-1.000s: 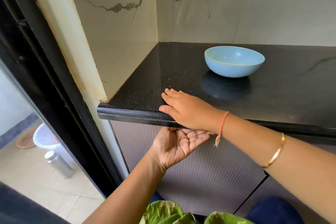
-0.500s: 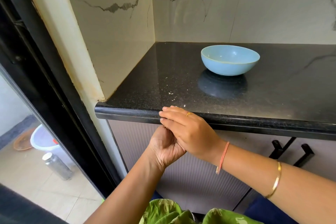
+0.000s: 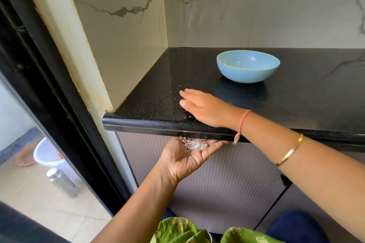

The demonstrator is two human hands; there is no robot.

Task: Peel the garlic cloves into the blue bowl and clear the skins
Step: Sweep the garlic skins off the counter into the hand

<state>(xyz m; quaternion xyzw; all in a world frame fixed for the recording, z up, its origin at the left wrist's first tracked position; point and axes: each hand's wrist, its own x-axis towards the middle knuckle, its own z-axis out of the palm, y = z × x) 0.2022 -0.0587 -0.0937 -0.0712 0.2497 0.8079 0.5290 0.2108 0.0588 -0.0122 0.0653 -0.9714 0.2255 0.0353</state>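
Observation:
The blue bowl (image 3: 247, 66) stands on the black countertop (image 3: 306, 100), towards the back; its contents are hidden from this angle. My right hand (image 3: 203, 107) lies flat on the counter near the front edge, fingers straight and pointing left, with tiny skin flecks (image 3: 186, 117) beside it. My left hand (image 3: 186, 157) is held palm up just under the counter's edge. A small heap of garlic skins (image 3: 192, 145) lies in that cupped palm.
Marble walls close the counter at the left and back. Grey cabinet doors (image 3: 227, 183) sit below it. A black door frame (image 3: 59, 94) stands at the left; beyond it lie a steel bottle (image 3: 62, 182) and a white tub (image 3: 46, 153) on the floor.
My right hand has gone from the counter's edge back onto the counter, flat. My left palm, covered half a second ago, now lies open below the edge with skins in it.

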